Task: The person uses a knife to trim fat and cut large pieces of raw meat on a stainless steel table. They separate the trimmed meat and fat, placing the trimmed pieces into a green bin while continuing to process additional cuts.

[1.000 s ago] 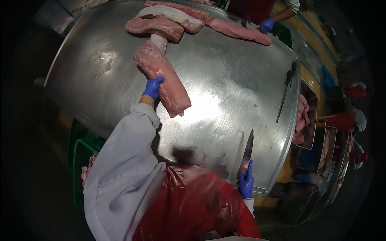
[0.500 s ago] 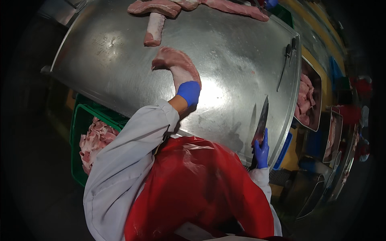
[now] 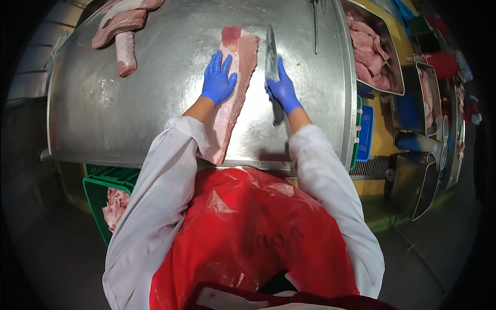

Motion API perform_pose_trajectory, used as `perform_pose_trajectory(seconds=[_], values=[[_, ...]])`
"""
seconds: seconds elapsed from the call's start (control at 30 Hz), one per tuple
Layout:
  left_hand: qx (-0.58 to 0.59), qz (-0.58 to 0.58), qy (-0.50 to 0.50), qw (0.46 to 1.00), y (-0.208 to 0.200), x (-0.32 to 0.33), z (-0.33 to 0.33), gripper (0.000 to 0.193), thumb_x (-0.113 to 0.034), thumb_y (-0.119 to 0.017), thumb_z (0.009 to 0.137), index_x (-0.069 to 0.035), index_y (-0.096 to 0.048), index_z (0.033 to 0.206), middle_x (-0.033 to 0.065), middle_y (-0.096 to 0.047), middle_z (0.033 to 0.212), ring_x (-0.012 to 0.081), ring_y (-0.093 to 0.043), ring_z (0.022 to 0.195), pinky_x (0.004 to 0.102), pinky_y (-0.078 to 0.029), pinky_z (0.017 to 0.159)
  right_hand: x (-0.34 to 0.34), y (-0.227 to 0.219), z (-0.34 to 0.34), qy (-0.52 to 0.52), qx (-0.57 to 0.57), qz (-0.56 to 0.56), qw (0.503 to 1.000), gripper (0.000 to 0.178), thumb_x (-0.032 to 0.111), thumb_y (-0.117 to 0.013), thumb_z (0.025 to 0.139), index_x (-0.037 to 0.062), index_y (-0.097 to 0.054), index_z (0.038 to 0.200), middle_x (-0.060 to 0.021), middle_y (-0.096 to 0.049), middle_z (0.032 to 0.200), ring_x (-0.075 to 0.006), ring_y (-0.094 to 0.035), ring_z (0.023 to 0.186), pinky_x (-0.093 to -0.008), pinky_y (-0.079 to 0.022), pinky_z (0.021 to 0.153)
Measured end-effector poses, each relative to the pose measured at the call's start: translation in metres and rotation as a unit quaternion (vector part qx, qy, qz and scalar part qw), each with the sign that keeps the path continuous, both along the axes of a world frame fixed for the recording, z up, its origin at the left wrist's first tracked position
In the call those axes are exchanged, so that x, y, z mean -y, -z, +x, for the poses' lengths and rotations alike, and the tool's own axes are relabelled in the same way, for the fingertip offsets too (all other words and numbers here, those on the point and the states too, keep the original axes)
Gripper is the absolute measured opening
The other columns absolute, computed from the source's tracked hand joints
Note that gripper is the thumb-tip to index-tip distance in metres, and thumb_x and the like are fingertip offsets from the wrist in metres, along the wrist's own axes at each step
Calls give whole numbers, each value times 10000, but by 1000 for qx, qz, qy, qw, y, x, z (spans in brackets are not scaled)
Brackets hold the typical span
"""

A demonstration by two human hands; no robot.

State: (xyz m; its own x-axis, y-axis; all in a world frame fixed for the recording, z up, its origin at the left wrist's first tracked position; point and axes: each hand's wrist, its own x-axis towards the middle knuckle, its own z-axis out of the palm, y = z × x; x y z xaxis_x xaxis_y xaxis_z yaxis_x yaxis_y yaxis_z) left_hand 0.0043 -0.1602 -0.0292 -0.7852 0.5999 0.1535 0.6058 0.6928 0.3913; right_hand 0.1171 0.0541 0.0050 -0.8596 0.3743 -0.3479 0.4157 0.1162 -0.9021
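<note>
A long slab of raw meat (image 3: 240,70) lies lengthwise on the steel table (image 3: 170,57), its near end close to my red apron. On its left side rests my left hand (image 3: 218,80), blue-gloved, with fingers spread and laid flat. To the right of the meat, my right hand (image 3: 284,93), also gloved in blue, grips a large knife (image 3: 270,46) with a dark handle. The blade points away from me and stays apart from the meat. The palm side of the right hand is hidden.
More meat pieces (image 3: 125,51) lie at the table's far left. A thin dark-handled tool (image 3: 315,28) lies at the far right. Beside the table are a metal tub of meat cuts (image 3: 369,57), a blue basket (image 3: 366,132) and, at lower left, a green crate (image 3: 95,206) with trimmings.
The meat, bent under my left hand before, now lies straight and flat. My left hand has opened out on it. My right hand has brought the knife leftward and farther in, beside the meat.
</note>
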Motion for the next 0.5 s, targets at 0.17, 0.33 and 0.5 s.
perform_pose_trajectory(seconds=[0.17, 0.33, 0.5], values=[[-9, -37, 21, 999, -4, -37, -7, 641, -346, -493, 945, -149, -318, 1530, 179, -208, 1604, 382, -177, 1484, 510, -178, 1194, -23, 17, -79, 1, 21, 60, 998, 883, 107, -586, 824, 199, -141, 1581, -175, -696, 876, -229, -679, 650, -351, -556, 603], [-12, -47, 22, 999, -1, -54, -14, 631, -342, -474, 949, -178, -313, 1537, 147, -217, 1608, 358, -179, 1489, 497, -171, 1202, -49, 39, -105, -1, 16, 265, 964, 883, 117, -573, 797, 161, -157, 1575, -209, -712, 905, -291, -718, 714, -378, -575, 675], [-8, -47, 23, 999, -3, -52, -16, 626, -338, -470, 948, -184, -319, 1535, 146, -225, 1607, 349, -185, 1489, 487, -174, 1203, -58, 11, -107, -37, 38, 153, 987, 863, 164, -598, 793, 171, -213, 1566, -203, -712, 894, -280, -714, 739, -357, -574, 716]])
